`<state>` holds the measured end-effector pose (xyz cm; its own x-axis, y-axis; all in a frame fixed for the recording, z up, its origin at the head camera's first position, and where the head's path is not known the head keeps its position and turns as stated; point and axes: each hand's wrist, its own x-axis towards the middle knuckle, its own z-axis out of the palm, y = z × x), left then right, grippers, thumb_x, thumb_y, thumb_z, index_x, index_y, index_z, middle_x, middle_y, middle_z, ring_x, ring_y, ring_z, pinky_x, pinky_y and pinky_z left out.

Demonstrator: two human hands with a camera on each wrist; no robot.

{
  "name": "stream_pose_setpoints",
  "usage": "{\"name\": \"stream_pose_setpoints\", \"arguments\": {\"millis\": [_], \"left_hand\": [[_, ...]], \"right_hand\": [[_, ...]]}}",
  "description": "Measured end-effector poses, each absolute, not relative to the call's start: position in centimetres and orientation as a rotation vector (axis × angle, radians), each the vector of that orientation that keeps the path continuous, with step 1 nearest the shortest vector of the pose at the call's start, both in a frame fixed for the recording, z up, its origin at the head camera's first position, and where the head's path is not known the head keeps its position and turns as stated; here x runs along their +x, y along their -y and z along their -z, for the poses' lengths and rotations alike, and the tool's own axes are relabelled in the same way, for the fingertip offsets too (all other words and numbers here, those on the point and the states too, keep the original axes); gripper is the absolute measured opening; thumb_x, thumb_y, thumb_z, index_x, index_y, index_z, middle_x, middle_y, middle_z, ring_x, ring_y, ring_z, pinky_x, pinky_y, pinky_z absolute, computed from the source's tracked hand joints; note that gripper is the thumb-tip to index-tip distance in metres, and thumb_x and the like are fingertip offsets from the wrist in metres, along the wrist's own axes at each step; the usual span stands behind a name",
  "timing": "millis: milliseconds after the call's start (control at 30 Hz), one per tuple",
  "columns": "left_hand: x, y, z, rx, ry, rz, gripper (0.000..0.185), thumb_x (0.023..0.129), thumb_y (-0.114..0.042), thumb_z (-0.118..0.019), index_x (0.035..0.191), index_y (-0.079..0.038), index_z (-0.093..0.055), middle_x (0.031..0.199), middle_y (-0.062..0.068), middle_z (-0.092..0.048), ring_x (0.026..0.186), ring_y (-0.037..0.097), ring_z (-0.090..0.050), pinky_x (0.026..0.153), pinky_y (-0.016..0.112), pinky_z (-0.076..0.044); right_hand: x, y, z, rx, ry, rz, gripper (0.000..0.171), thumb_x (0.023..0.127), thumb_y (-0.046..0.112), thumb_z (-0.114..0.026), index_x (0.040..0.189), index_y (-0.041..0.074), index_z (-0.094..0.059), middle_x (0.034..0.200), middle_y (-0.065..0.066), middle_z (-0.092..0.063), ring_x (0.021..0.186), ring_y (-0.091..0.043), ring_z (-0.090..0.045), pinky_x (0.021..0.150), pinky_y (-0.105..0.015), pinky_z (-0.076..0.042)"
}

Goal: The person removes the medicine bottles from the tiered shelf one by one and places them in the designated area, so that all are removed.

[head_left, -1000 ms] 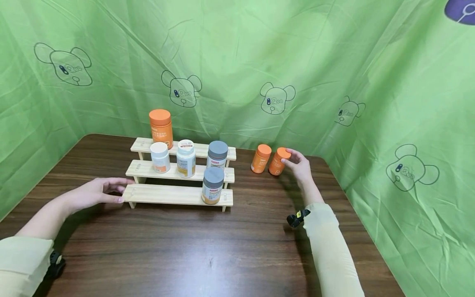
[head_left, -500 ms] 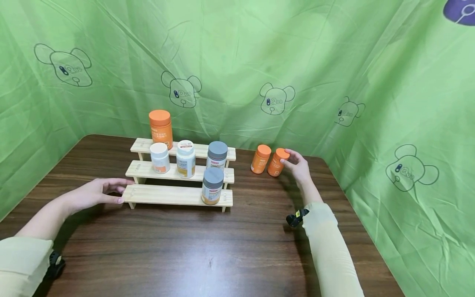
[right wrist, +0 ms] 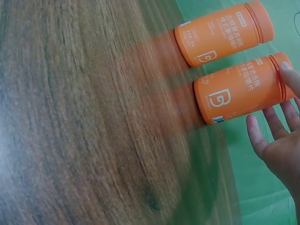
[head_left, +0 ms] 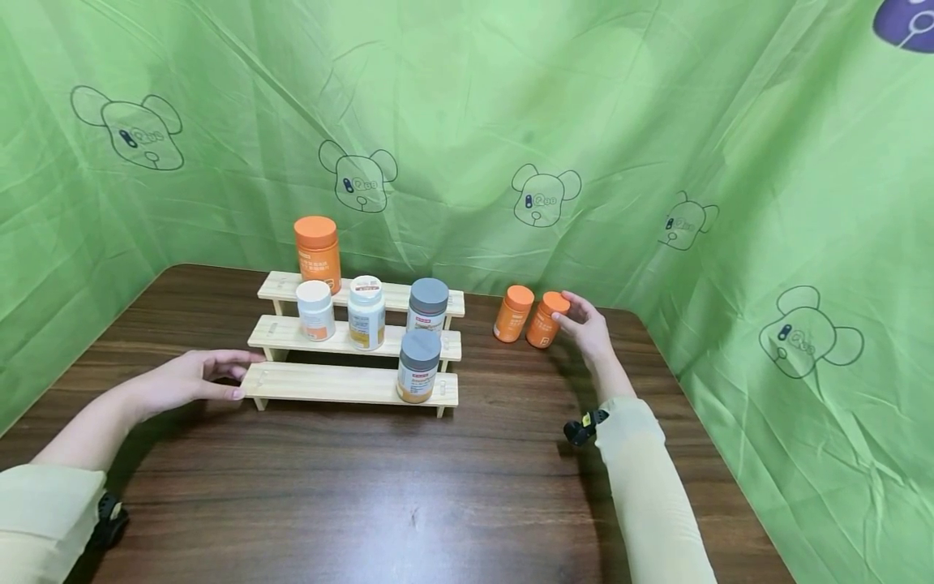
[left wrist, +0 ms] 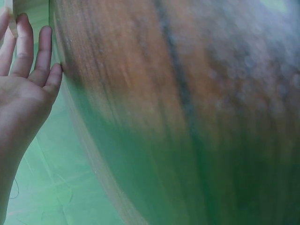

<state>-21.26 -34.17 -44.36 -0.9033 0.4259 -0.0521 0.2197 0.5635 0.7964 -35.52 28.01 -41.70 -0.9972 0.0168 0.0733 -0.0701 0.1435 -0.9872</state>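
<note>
My right hand pinches the orange cap of the right-hand orange pill bottle, thumb on one side and fingers on the other. The bottle stands upright on the table. Close on its left stands a matching orange bottle, a narrow gap between them. My left hand is at the left end of the lowest step of a three-tier wooden display shelf. Its thumb lies at the front edge and its fingers at the rear, holding that end. In the left wrist view only a sliver of the wood shows at the fingertips.
On the top step stands a larger orange bottle. The middle step bears two white bottles and a grey-lidded jar; another grey-lidded jar stands low at the right. Green cloth hangs behind the brown table.
The right-hand orange bottle has shifted very slightly left toward its neighbour, with my right hand on its cap. My left hand and the shelf keep their place.
</note>
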Motion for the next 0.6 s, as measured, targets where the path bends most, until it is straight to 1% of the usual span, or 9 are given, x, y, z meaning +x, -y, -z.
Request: {"name": "stream_pose_setpoints", "arguments": {"millis": [33, 133, 200, 267, 333, 433, 500, 600], "left_hand": [[-21.3, 34.2, 44.3, 0.537, -2.560, -1.254, 0.055, 0.085, -0.021, -0.070, 0.135, -0.008, -0.049, 0.106, 0.005, -0.065, 0.096, 0.005, -0.059, 0.078, 0.018, -0.043], [-21.2, 34.1, 44.3, 0.536, -2.551, -1.261, 0.056, 0.085, -0.021, -0.070, 0.135, -0.008, -0.049, 0.106, 0.005, -0.065, 0.096, 0.006, -0.059, 0.078, 0.017, -0.043], [-21.2, 34.1, 44.3, 0.535, -2.549, -1.262, 0.056, 0.085, -0.021, -0.070, 0.135, -0.008, -0.049, 0.106, 0.005, -0.065, 0.096, 0.007, -0.059, 0.079, 0.017, -0.043], [-21.2, 34.1, 44.3, 0.528, -2.543, -1.267, 0.056, 0.085, -0.021, -0.070, 0.136, -0.008, -0.049, 0.106, 0.005, -0.065, 0.096, 0.008, -0.060, 0.079, 0.017, -0.043], [-21.2, 34.2, 44.3, 0.524, -2.537, -1.273, 0.057, 0.085, -0.021, -0.070, 0.136, -0.007, -0.048, 0.106, 0.006, -0.065, 0.096, 0.009, -0.060, 0.079, 0.018, -0.043], [-21.2, 34.2, 44.4, 0.520, -2.523, -1.288, 0.057, 0.086, -0.020, -0.069, 0.136, -0.006, -0.047, 0.106, 0.006, -0.065, 0.096, 0.009, -0.060, 0.078, 0.018, -0.044], [-21.2, 34.2, 44.5, 0.526, -2.519, -1.294, 0.057, 0.086, -0.019, -0.069, 0.136, -0.005, -0.047, 0.106, 0.007, -0.065, 0.095, 0.009, -0.060, 0.078, 0.018, -0.044], [-21.3, 34.3, 44.5, 0.541, -2.523, -1.292, 0.056, 0.086, -0.019, -0.069, 0.136, -0.005, -0.047, 0.105, 0.006, -0.066, 0.095, 0.008, -0.061, 0.078, 0.018, -0.043]], "right_hand": [[-35.5, -28.1, 41.6, 0.065, 2.322, -2.023, 0.063, 0.085, 0.010, -0.069, 0.141, 0.007, -0.042, 0.138, -0.016, -0.047, 0.112, -0.015, -0.051, 0.100, -0.048, -0.040], [-35.6, -28.4, 41.9, 0.086, 2.313, -1.998, 0.063, 0.084, 0.012, -0.071, 0.141, 0.008, -0.043, 0.139, -0.014, -0.048, 0.115, -0.016, -0.051, 0.096, -0.036, -0.045], [-35.5, -28.5, 41.7, 0.105, 2.333, -1.947, 0.063, 0.085, 0.014, -0.071, 0.141, 0.007, -0.042, 0.141, -0.014, -0.046, 0.120, -0.020, -0.049, 0.093, -0.028, -0.045], [-35.4, -28.6, 41.3, 0.115, 2.348, -1.902, 0.062, 0.085, 0.015, -0.071, 0.140, 0.007, -0.044, 0.142, -0.013, -0.046, 0.124, -0.023, -0.047, 0.092, -0.024, -0.045], [-35.2, -28.7, 40.9, 0.137, 2.353, -1.891, 0.062, 0.085, 0.014, -0.070, 0.140, 0.007, -0.043, 0.143, -0.014, -0.044, 0.129, -0.026, -0.044, 0.096, -0.026, -0.043], [-34.7, -28.7, 40.0, 0.165, 2.365, -1.908, 0.062, 0.086, 0.012, -0.069, 0.141, 0.007, -0.041, 0.145, -0.017, -0.040, 0.133, -0.029, -0.039, 0.102, -0.033, -0.040], [-34.2, -28.6, 39.2, 0.176, 2.369, -1.930, 0.062, 0.086, 0.010, -0.068, 0.142, 0.005, -0.040, 0.146, -0.018, -0.038, 0.134, -0.031, -0.037, 0.104, -0.038, -0.037], [-33.4, -28.3, 37.9, 0.170, 2.387, -1.937, 0.061, 0.088, 0.008, -0.066, 0.142, 0.005, -0.039, 0.146, -0.017, -0.039, 0.134, -0.032, -0.037, 0.106, -0.040, -0.035]]}}
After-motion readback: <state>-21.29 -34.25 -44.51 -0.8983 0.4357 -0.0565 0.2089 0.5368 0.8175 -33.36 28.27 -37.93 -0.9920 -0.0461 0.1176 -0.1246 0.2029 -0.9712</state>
